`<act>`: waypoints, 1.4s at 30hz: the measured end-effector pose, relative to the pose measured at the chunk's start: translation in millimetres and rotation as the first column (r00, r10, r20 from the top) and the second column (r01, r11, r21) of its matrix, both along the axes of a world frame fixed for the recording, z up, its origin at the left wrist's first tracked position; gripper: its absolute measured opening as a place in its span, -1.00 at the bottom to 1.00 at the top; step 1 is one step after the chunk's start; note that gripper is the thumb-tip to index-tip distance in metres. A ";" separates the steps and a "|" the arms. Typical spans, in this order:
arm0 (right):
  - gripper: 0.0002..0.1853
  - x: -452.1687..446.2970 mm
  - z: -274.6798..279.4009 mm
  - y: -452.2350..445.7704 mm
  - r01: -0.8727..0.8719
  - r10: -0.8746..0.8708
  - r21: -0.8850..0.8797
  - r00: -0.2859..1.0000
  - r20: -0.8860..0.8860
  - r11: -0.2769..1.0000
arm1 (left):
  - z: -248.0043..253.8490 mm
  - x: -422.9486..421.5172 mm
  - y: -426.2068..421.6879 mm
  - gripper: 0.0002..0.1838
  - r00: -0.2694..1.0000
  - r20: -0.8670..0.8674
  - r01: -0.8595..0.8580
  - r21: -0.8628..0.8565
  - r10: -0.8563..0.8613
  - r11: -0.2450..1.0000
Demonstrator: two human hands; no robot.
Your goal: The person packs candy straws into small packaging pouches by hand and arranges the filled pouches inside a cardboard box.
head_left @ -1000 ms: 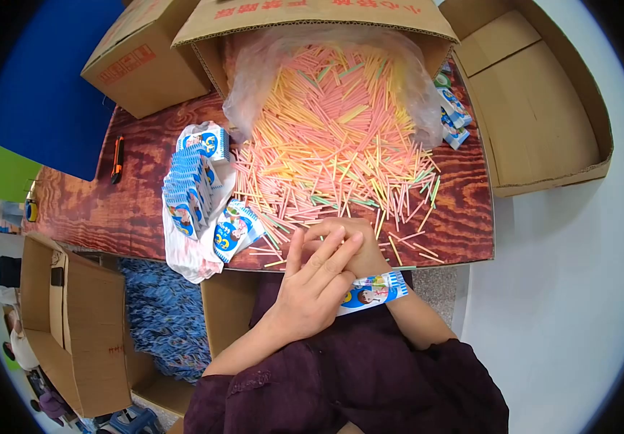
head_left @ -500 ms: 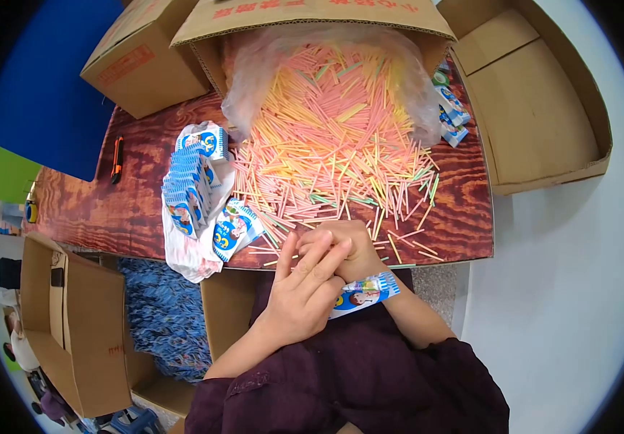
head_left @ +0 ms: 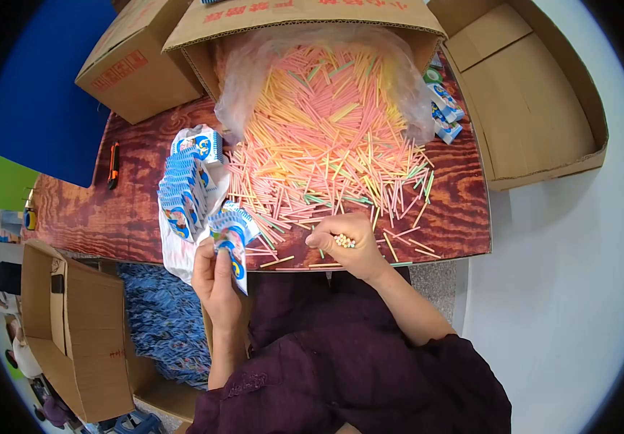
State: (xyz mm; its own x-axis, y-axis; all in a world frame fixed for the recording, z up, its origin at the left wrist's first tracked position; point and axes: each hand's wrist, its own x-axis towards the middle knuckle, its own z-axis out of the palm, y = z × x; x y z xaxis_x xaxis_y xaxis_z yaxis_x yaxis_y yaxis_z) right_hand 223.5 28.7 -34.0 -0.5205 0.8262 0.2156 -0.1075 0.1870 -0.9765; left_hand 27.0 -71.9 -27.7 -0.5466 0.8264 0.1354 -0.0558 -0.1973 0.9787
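Observation:
My left hand point(head_left: 216, 278) pinches a small blue-and-white printed packet point(head_left: 237, 262) at the table's front edge. Behind it lies another such packet point(head_left: 243, 217), partly covered by the one in hand. Further left, a row of stacked packets point(head_left: 182, 189) rests on a white plastic bag point(head_left: 177, 257). My right hand point(head_left: 347, 242) is closed around a bundle of thin candy-coloured sticks, whose pale ends point(head_left: 344, 241) show at the side of the fist. Just beyond that hand spreads a big heap of pink, yellow and green sticks point(head_left: 326, 145).
The heap spills from a plastic-lined cardboard box point(head_left: 305, 13). A box cutter point(head_left: 114, 165) lies at left. More packets point(head_left: 446, 116) sit at the right edge, beside an open carton point(head_left: 536, 108). Below left, a carton holds many blue wrappers point(head_left: 164, 318).
My hands were together, with a packet at them; now they are apart. The left has moved left and holds a packet by the stack. The right fist now shows stick ends.

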 end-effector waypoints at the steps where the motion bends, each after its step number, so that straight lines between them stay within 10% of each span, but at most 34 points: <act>1: -0.76 -0.1 0.3 0.2 -0.005 0.005 -0.003 1.000 0.003 1.000 | 2.3 -1.5 0.0 -0.87 0.998 0.065 0.006 -0.012 -0.006 1.000; 23: -0.85 -1.8 -11.7 12.2 -0.081 0.082 -0.044 0.996 0.027 0.996 | -22.9 -11.2 5.8 -0.86 0.985 0.046 0.171 -0.158 -0.166 0.972; 27: -0.84 9.0 -12.8 23.7 -0.227 0.253 -0.506 0.967 -0.018 0.832 | -30.7 -16.1 2.6 -0.86 0.984 0.055 0.175 -0.131 -0.169 0.976; 42: -0.71 27.5 -20.0 67.9 0.203 -0.178 -0.420 0.979 0.099 0.885 | -39.4 -12.2 4.3 -0.90 0.980 0.102 0.180 -0.124 -0.168 0.976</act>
State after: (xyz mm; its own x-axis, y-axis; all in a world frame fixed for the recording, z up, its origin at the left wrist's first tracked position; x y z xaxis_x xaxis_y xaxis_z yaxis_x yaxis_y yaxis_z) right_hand 251.0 96.6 -54.0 -0.3447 0.9164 -0.2035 -0.0548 -0.2361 -0.9702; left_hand 14.7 -67.6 -67.1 -0.3974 0.9173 -0.0247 -0.1669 -0.0457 0.9849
